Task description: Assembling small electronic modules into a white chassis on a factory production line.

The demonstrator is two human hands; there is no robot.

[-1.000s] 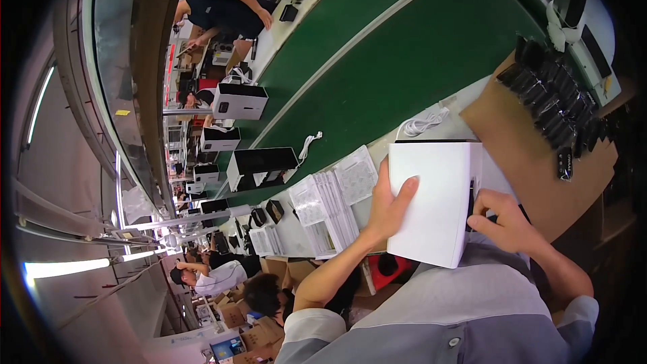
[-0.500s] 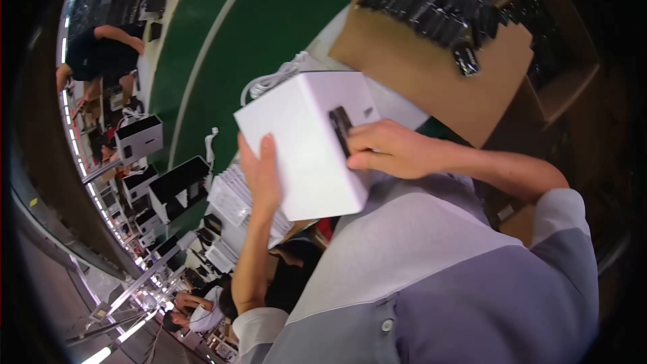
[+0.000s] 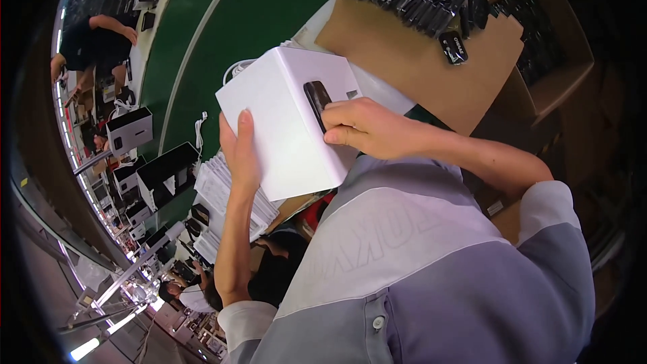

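A white box-shaped housing (image 3: 269, 118) is tilted in front of me, above the worktable. My left hand (image 3: 240, 152) supports it from the left, thumb flat on its white face and the other fingers mostly hidden behind. On the housing's right face sits a dark, glossy oblong piece (image 3: 314, 98) with rounded ends. My right hand (image 3: 367, 127) is closed, its curled fingers and thumb pinching at the lower part of that piece. Whether the piece is seated in the face or only lies against it, I cannot tell. Near the piece, a small grey slot (image 3: 352, 94) shows on the same face.
Several wrapped black parts (image 3: 418, 0) lie on a cardboard sheet (image 3: 411, 61), beside an open carton (image 3: 566, 74). Stacked white pieces (image 3: 219, 185) stand left of my forearm. A green belt (image 3: 222, 47) runs beyond, carrying more white housings (image 3: 131, 131). Other people work farther left.
The housing and both hands appear slightly higher and farther left, along with the surroundings. My right fingers have shifted a little along the dark piece, now showing more of it.
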